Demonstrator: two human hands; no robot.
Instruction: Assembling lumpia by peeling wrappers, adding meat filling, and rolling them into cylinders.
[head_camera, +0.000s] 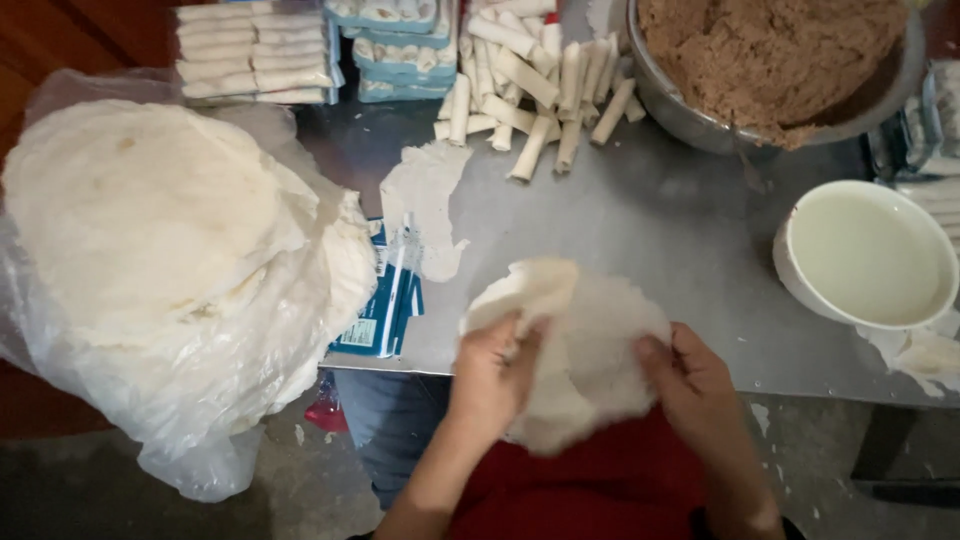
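Both hands grip one thin round wrapper (580, 350) at the near edge of the worktop (650, 220): the left hand (492, 372) pinches its left side, thumb on top, and the right hand (695, 378) clasps its right edge, so the sheet hangs partly over the person's lap. Well to the left of the left hand a tall stack of wrappers (170, 240) rests on a clear plastic bag (190, 450). Between that stack and the left hand lies a blue packet (385, 300) with a torn scrap (425, 205) beside it. Beyond the hands lies a heap of rolls (530, 90), with trays (260, 50) of rolls further left. Beyond the right hand stands a metal bowl of brown filling (770, 60), and to its right a white bowl of liquid (868, 255).
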